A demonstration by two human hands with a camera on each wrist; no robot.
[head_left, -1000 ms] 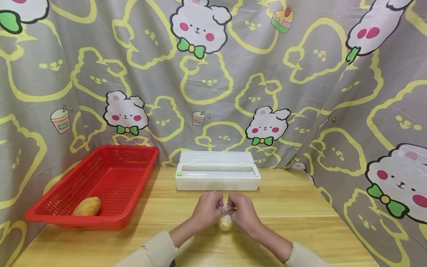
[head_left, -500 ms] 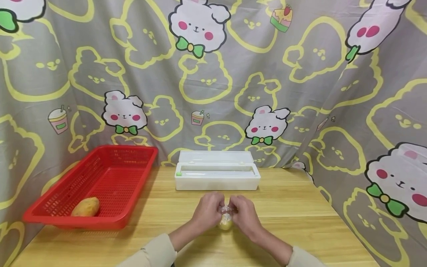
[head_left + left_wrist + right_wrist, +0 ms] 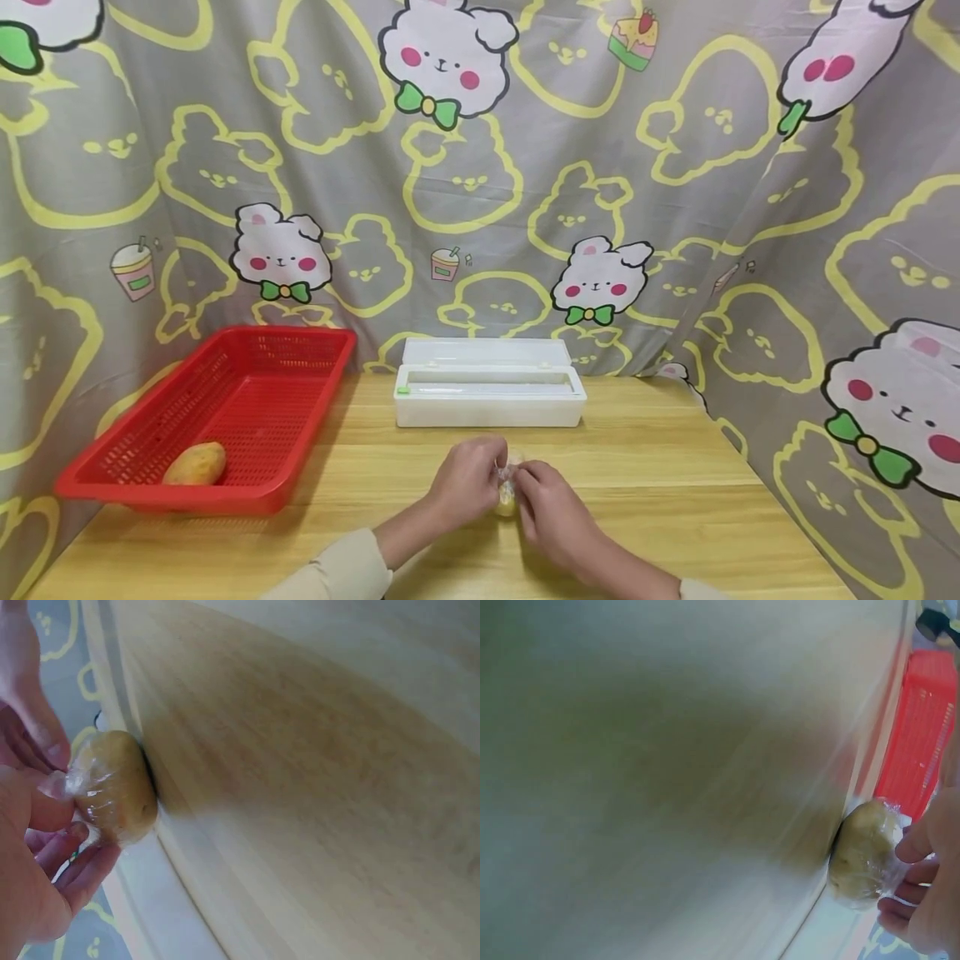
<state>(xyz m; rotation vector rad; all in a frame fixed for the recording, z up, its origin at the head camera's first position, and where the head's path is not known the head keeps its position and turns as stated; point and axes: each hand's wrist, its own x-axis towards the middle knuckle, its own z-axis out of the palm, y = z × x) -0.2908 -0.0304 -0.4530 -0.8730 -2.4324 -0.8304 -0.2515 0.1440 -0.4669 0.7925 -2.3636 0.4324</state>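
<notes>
A potato (image 3: 506, 505) wrapped in clear cling film (image 3: 94, 784) rests on the wooden table, between my two hands. The film is bunched into a twist at the potato's far end. My left hand (image 3: 468, 483) pinches that bunched film between thumb and forefinger, with its other fingers along the potato's side. From the other side, my right hand (image 3: 555, 512) holds at the same gathered film, thumb and fingers bent close to the wrapped potato (image 3: 862, 855). Part of the film is hidden behind the fingers.
At the left stands a red perforated basket (image 3: 300, 442) with one bare potato (image 3: 197, 464) in it. Behind my hands is a white cling film dispenser box (image 3: 490, 411), its lid raised. A patterned curtain (image 3: 465, 208) surrounds the wooden table (image 3: 675, 475).
My right hand has shifted down and a little to the right, its fingers lying flatter at the film. The left hand stays nearly in place, and the wrapped potato has barely moved.
</notes>
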